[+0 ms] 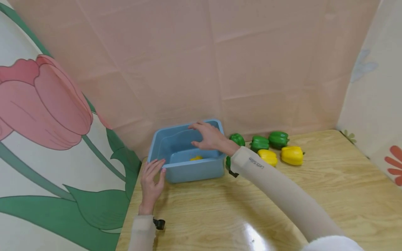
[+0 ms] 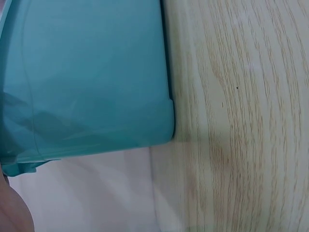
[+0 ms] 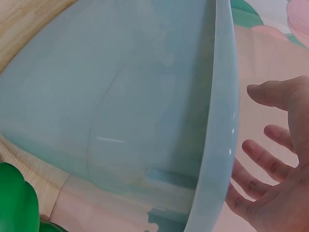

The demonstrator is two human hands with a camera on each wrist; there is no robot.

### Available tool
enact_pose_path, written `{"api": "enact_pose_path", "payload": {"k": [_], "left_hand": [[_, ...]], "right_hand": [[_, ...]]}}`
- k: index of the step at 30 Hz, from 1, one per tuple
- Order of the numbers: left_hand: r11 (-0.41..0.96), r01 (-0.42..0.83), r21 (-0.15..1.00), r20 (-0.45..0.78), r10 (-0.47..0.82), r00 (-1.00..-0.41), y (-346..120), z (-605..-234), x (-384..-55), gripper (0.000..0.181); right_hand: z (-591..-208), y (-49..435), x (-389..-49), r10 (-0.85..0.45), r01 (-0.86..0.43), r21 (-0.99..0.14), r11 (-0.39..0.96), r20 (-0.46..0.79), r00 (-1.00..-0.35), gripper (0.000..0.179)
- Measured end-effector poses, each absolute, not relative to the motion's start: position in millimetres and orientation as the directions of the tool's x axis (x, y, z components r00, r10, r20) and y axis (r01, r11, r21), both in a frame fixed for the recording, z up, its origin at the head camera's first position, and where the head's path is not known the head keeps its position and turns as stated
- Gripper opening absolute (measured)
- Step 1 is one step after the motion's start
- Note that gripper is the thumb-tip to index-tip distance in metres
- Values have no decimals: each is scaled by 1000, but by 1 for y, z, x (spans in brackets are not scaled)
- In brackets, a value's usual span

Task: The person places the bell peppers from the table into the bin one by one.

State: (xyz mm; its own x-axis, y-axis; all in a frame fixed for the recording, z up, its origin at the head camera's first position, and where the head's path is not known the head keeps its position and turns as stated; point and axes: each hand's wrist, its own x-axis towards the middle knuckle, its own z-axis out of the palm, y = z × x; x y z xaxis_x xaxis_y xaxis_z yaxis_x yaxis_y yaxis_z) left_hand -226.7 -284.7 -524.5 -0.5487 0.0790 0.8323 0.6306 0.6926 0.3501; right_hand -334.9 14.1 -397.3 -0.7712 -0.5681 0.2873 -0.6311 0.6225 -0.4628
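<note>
Blue tub point(image 1: 194, 171) on the wood-grain table point(image 1: 201, 212), tulip mural point(image 1: 53, 108) left, pink sheet point(image 1: 169, 69) behind, pale wall point(image 1: 383, 101) right! Left hand point(image 1: 152, 183) touches its corner, thumb apart; glossy tub, something yellow point(image 1: 196, 158) inside; right hand point(image 1: 209, 136) above, fingers spread; green peppers point(image 1: 259, 143), yellow peppers point(image 1: 292, 155) rightward.
</note>
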Motion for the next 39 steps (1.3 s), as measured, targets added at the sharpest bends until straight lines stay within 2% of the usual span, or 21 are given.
{"api": "enact_pose_path", "payload": {"k": [9, 20, 39], "left_hand": [[686, 636, 353, 839, 70, -540, -285, -525, -227, 37], [688, 628, 364, 836, 57, -546, -286, -523, -229, 32], [680, 641, 357, 841, 65, -537, -283, -526, -228, 34]], "right_hand": [[-399, 20, -332, -590, -651, -461, 602, 292, -753, 59], [-397, 28, -326, -615, -686, -439, 580, 315, -723, 60], [-400, 52, -317, -617, -703, -418, 576, 342, -709, 58]]}}
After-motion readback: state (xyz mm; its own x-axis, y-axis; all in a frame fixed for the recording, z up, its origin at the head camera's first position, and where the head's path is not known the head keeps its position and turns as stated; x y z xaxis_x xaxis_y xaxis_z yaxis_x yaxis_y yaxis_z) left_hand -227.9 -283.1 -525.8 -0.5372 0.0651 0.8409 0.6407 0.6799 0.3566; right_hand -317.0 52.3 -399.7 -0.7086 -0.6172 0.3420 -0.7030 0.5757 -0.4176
